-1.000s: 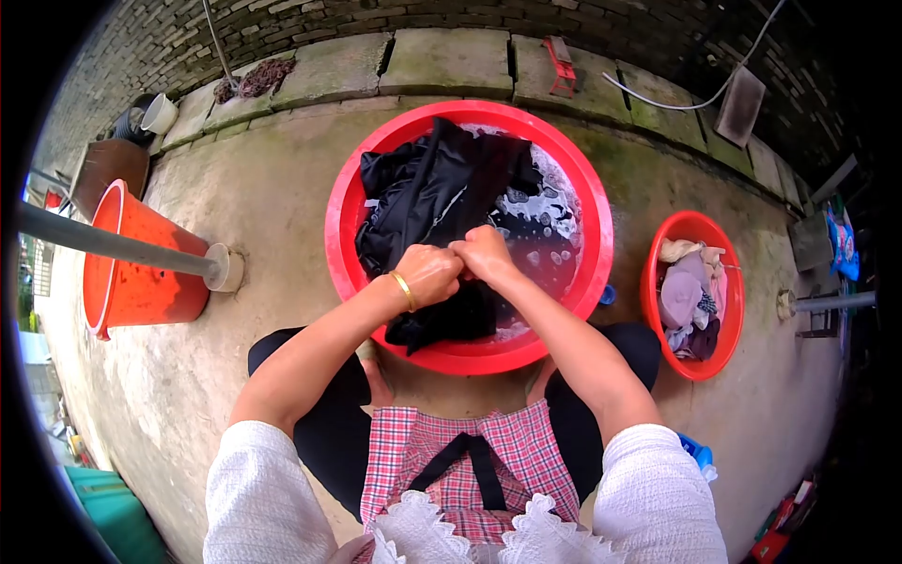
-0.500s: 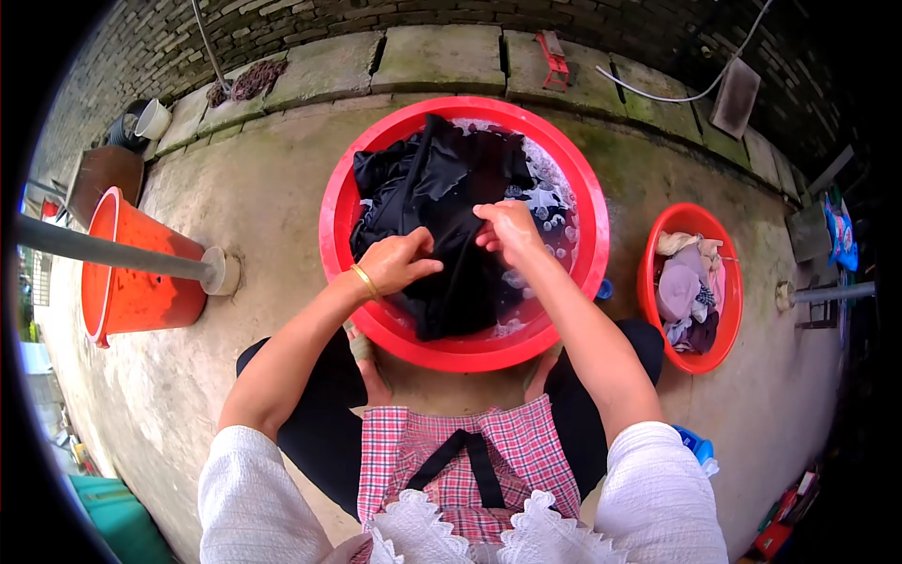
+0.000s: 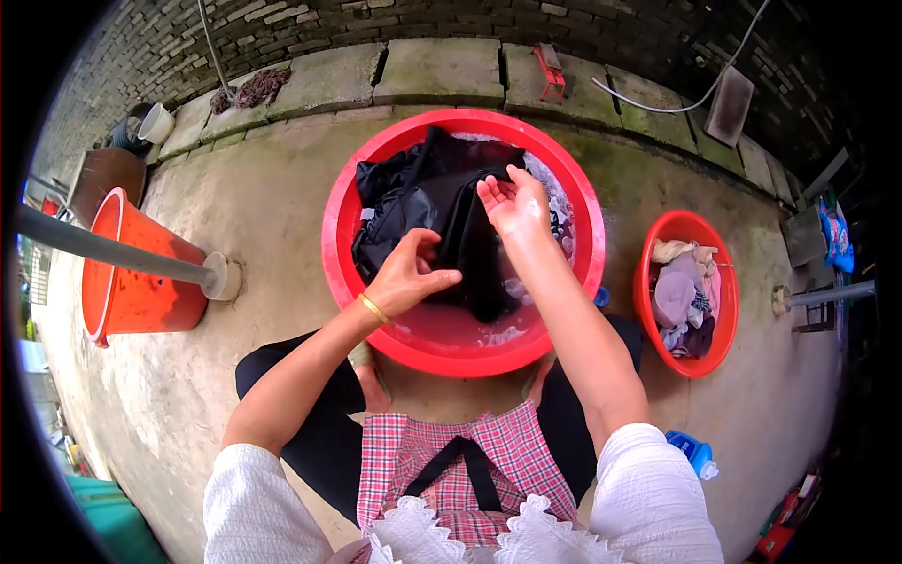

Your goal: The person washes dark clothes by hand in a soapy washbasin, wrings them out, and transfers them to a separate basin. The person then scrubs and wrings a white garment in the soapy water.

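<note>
open gap between the hands (image 3: 409, 276) over black cloth (image 3: 470, 246), tub rim (image 3: 593, 230) encircling the cloth

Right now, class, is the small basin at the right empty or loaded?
Loaded: the small basin holds a heap of pale and dark clothes.

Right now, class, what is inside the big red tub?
In the tub are black cloth, water and, along the right side, suds. Whatever lies under the cloth is hidden; the left hand and right hand also cover parts of the view.
</note>
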